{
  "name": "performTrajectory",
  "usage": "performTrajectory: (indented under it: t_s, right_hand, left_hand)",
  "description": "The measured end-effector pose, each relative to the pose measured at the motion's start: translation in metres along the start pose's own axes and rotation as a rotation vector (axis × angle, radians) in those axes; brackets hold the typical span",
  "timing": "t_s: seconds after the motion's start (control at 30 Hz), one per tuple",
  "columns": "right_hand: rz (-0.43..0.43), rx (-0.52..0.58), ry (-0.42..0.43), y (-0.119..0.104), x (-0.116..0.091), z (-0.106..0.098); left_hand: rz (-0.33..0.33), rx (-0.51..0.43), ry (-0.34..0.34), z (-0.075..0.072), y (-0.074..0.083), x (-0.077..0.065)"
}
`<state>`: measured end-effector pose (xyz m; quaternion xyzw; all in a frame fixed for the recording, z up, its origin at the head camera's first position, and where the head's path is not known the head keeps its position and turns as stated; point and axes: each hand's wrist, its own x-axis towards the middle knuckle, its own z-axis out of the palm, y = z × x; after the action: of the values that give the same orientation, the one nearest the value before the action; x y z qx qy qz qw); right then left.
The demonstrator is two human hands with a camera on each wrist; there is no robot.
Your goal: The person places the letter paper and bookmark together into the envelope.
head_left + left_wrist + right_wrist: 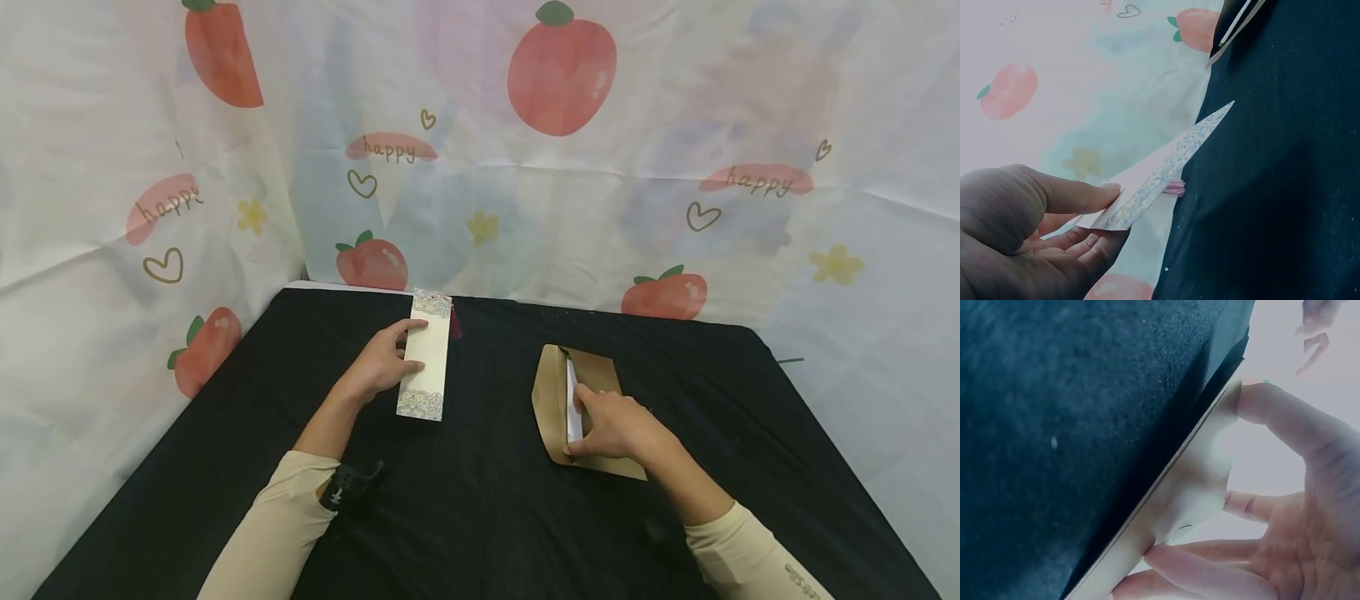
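My left hand (382, 362) pinches a cream paper bookmark (426, 354) with patterned bands at both ends. In the left wrist view the thumb lies on one face of the bookmark (1160, 172) and the fingers behind it; a reddish-pink tassel (1174, 188) shows past its edge. My right hand (618, 423) grips a brown kraft envelope (553, 408) whose flap lies open to the left. White paper (572, 400) shows in the envelope's mouth, beside the fingers. In the right wrist view, thumb and fingers touch the envelope (1191, 481) at separate spots.
A black cloth (480, 508) covers the table. Behind it hangs a pale curtain (465, 208) printed with fruit, hearts and flowers. A dark wrist strap (345, 486) is on the left forearm.
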<state>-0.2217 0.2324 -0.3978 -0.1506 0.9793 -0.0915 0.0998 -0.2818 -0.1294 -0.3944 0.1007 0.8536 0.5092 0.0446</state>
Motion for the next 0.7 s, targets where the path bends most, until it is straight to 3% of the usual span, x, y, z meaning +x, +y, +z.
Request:
performTrajectory:
  t_s: [0.7]
  right_hand:
    - [-0.044, 0.027, -0.031, 0.003, -0.002, -0.003]
  left_hand:
    - [0.044, -0.010, -0.041, 0.025, 0.016, 0.005]
